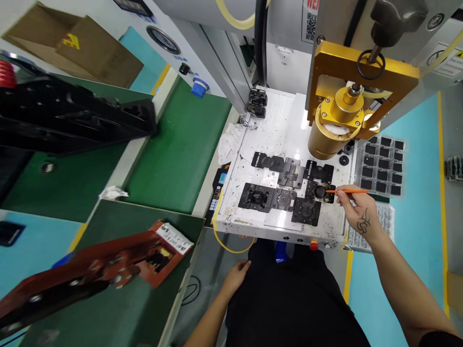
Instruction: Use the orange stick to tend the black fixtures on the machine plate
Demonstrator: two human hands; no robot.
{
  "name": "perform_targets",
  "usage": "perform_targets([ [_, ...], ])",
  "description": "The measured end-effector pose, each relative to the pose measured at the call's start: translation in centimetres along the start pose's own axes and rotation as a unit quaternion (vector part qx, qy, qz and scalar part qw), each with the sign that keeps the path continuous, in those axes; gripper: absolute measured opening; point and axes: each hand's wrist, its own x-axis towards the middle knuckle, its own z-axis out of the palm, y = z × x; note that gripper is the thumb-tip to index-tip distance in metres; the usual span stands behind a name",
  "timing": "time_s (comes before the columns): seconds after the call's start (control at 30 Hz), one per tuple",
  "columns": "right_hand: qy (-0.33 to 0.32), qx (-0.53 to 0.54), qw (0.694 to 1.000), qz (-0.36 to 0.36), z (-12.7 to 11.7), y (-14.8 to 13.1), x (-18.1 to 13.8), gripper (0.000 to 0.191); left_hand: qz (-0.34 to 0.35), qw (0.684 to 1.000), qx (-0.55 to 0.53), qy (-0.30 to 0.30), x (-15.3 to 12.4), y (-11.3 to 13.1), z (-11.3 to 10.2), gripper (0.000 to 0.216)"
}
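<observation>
Orange stick (352, 191) nr plates (265, 197), gold cyl (325, 143)

White platform (278, 130), speckled dark; black plates (306, 211) toward front, black blocks (257, 102) at back left corner.

Red letters "WE" stand above a QR code (310, 26) on the grey machine (285, 24); writing on the white label (175, 238) at left is unreadable.

A slim, straight orange stick (347, 191) points sideways, its left end by the round centre of a dark, roughly rectangular fixture plate (320, 192). The plate lies flat toward the white worktop's (277, 130) right side.
</observation>
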Motion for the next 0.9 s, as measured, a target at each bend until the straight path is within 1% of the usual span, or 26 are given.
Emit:
perform_targets([
  [0.13, -0.024, -0.038, 0.998, -0.036, -0.1, 0.0, -0.3, 0.016, 0.001, 1.0, 0.001, 0.003, -0.1, 0.3, 0.0, 0.043],
  [0.23, -0.041, -0.048, 0.997, -0.05, -0.1, 0.1, -0.4, 0.014, 0.003, 1.0, 0.001, 0.004, -0.2, 0.5, 0.1, 0.042],
  [0.37, -0.081, -0.056, 0.992, -0.08, -0.2, 0.4, -0.6, 0.015, 0.005, 1.0, 0.003, 0.002, -0.3, 0.6, 0.1, 0.043],
  [0.43, -0.086, -0.048, 0.991, -0.093, 0.0, 0.6, -0.6, 0.016, 0.004, 1.0, 0.005, 0.003, -0.3, 0.6, 0.0, 0.044],
  [0.5, -0.073, -0.025, 0.994, -0.08, 0.4, 0.8, -0.6, 0.016, 0.002, 1.0, 0.007, 0.004, -0.3, 0.7, 0.0, 0.043],
  [0.63, -0.013, 0.035, 0.999, -0.014, 1.3, 0.8, -0.7, 0.016, 0.0, 1.0, 0.007, 0.004, -0.4, 0.9, -0.1, 0.042],
  [0.7, 0.01, 0.045, 0.999, 0.003, 1.3, 0.4, -0.7, 0.018, 0.0, 1.0, 0.006, 0.003, -0.5, 1.1, -0.2, 0.041],
  [0.8, 0.006, 0.035, 0.999, 0.016, 1.1, -0.2, -0.4, 0.023, -0.001, 1.0, 0.005, 0.002, -0.6, 1.3, -0.1, 0.038],
  [0.9, -0.031, 0.019, 0.999, 0.017, 1.0, -0.3, 0.2, 0.026, 0.0, 1.0, 0.003, 0.001, -0.6, 1.4, 0.0, 0.038],
])
